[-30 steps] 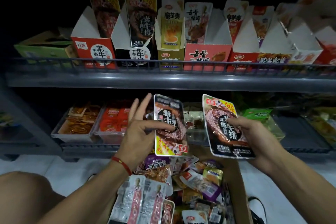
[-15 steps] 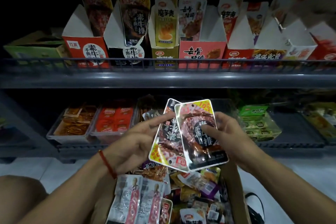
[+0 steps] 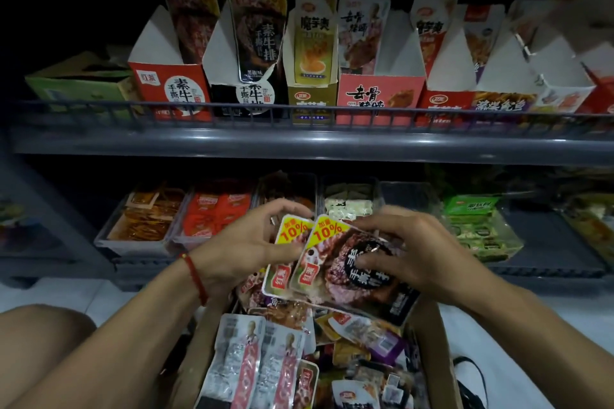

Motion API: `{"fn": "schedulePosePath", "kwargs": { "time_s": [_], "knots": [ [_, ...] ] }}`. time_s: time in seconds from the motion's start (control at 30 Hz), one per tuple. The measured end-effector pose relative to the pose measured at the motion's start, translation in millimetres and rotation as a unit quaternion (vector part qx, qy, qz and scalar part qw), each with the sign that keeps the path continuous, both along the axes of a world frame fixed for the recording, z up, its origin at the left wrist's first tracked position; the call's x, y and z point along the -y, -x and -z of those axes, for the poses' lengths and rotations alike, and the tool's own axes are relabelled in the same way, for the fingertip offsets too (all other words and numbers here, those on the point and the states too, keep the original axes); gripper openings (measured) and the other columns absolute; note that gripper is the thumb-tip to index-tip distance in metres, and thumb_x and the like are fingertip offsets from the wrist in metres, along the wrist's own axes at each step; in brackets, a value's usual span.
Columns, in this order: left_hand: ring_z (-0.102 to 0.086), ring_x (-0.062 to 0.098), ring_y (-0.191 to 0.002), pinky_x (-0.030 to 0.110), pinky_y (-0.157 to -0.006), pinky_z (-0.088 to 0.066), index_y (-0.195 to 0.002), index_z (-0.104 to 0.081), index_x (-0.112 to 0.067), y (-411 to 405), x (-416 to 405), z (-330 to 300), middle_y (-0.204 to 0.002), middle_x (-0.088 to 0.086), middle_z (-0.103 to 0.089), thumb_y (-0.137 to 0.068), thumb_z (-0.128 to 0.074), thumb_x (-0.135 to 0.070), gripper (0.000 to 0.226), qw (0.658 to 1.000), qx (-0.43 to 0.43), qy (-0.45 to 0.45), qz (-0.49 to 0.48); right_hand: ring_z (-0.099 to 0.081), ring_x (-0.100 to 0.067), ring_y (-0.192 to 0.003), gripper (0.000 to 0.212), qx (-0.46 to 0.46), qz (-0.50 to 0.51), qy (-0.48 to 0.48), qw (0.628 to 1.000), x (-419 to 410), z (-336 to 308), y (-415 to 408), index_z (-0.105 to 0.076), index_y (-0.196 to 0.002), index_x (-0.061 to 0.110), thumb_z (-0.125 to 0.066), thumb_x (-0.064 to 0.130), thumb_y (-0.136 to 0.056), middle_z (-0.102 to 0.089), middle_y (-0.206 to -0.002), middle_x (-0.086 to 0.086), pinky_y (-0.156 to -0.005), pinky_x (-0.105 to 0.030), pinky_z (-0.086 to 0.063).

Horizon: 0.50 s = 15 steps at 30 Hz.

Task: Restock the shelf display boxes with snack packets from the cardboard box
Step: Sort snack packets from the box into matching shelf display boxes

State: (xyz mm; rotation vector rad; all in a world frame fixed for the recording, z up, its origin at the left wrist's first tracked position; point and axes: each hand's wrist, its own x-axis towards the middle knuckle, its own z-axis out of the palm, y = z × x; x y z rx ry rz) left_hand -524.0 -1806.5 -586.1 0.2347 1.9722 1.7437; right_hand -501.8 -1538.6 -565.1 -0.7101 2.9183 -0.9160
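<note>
Both hands hold two overlapping snack packets above the open cardboard box (image 3: 435, 359). The left hand (image 3: 239, 249) grips the rear packet (image 3: 282, 262) at its left edge, fingers curled over the top. The right hand (image 3: 408, 256) pinches the front packet (image 3: 335, 272), its thumb pressed on the dark round label and its fingers curled behind the top edge. Each packet carries a yellow "10%" corner. The cardboard box beneath is full of loose mixed packets, two white-and-red ones (image 3: 255, 365) lying near its left wall. On the upper shelf (image 3: 299, 143) stands a row of display boxes; the black display box (image 3: 246, 93), second in the row, holds a matching dark packet upright. Clear bins (image 3: 139, 219) of snacks sit on the lower shelf.
</note>
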Motion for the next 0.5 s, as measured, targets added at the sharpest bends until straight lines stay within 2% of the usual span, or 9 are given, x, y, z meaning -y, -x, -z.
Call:
{"fn": "schedulePosePath", "kwargs": {
  "time_s": [0.1,0.17,0.2,0.23,0.27,0.33,0.4,0.43,0.5],
  "knots": [
    [-0.071,0.035,-0.096,0.043,-0.081,-0.061,-0.122,-0.063,-0.011,-2,-6,-4,-0.113,0.023,-0.073,-0.089,-0.064,-0.026,0.036,0.996,0.047,-0.060,-0.053,-0.054,0.009,-0.102,0.061,0.005,0.020,0.018,1.000,11,0,-2,-0.059,-0.134,0.043,-0.079,0.050,-0.077,-0.054,-0.115,0.031,-0.083,-0.010,-0.044],
    [-0.071,0.029,-0.095,0.039,-0.081,-0.060,-0.117,-0.068,-0.011,-3,-10,-5,-0.110,0.019,-0.074,-0.087,-0.059,-0.038,0.042,0.991,0.067,-0.095,-0.069,-0.057,0.010,-0.086,0.048,0.040,0.056,0.030,0.997,19,2,-5,-0.063,-0.123,0.045,-0.080,0.048,-0.078,-0.059,-0.095,0.032,-0.068,-0.010,-0.047],
    [-0.072,0.027,-0.095,0.039,-0.082,-0.060,-0.116,-0.069,-0.009,-3,-11,-6,-0.109,0.018,-0.074,-0.085,-0.057,-0.043,0.047,0.986,0.083,-0.119,-0.080,-0.059,0.010,-0.078,0.031,0.055,0.074,0.056,0.994,22,3,-5,-0.067,-0.105,0.040,-0.082,0.044,-0.079,-0.062,-0.081,0.031,-0.061,-0.011,-0.046],
    [-0.072,0.028,-0.096,0.040,-0.084,-0.060,-0.118,-0.069,-0.007,-3,-11,-7,-0.109,0.019,-0.074,-0.084,-0.055,-0.048,0.055,0.981,0.097,-0.144,-0.091,-0.061,0.010,-0.070,0.020,0.073,0.092,0.106,0.987,24,4,-4,-0.067,-0.090,0.033,-0.083,0.040,-0.079,-0.064,-0.073,0.029,-0.055,-0.012,-0.045],
    [-0.071,0.030,-0.100,0.044,-0.087,-0.059,-0.121,-0.067,-0.005,-2,-11,-8,-0.113,0.021,-0.072,-0.083,-0.054,-0.053,0.063,0.975,0.104,-0.170,-0.100,-0.063,0.008,-0.065,0.020,0.107,0.108,0.169,0.974,25,7,-1,-0.065,-0.081,0.025,-0.083,0.033,-0.081,-0.066,-0.070,0.027,-0.052,-0.013,-0.047],
    [-0.066,0.034,-0.111,0.050,-0.094,-0.056,-0.127,-0.064,-0.003,-1,-8,-7,-0.127,0.024,-0.067,-0.081,-0.065,-0.059,0.073,0.965,0.094,-0.221,-0.109,-0.072,-0.005,-0.070,0.020,0.181,0.136,0.305,0.925,26,6,3,-0.064,-0.081,0.012,-0.080,0.024,-0.084,-0.076,-0.079,0.013,-0.058,-0.026,-0.058],
    [-0.063,0.034,-0.120,0.051,-0.100,-0.053,-0.136,-0.059,-0.005,-3,-9,-3,-0.136,0.022,-0.063,-0.070,-0.088,-0.048,0.085,0.968,0.070,-0.224,-0.088,-0.077,-0.027,-0.085,0.017,0.222,0.138,0.386,0.885,28,6,6,-0.067,-0.096,0.007,-0.074,0.021,-0.090,-0.078,-0.094,-0.006,-0.074,-0.045,-0.063],
    [-0.062,0.034,-0.124,0.054,-0.105,-0.050,-0.140,-0.055,-0.008,-6,-13,0,-0.138,0.020,-0.062,-0.067,-0.093,-0.039,0.088,0.975,0.062,-0.204,-0.067,-0.076,-0.033,-0.090,0.018,0.235,0.136,0.420,0.866,32,6,7,-0.067,-0.102,0.006,-0.071,0.020,-0.092,-0.078,-0.099,-0.011,-0.080,-0.051,-0.062],
    [-0.061,0.033,-0.128,0.056,-0.110,-0.045,-0.143,-0.050,-0.014,-14,-25,8,-0.137,0.014,-0.065,-0.075,-0.089,-0.019,0.079,0.988,0.037,-0.149,-0.026,-0.074,-0.038,-0.097,0.020,0.251,0.143,0.477,0.830,40,10,6,-0.066,-0.112,0.007,-0.066,0.020,-0.096,-0.076,-0.105,-0.015,-0.086,-0.056,-0.059]
  ]
}}
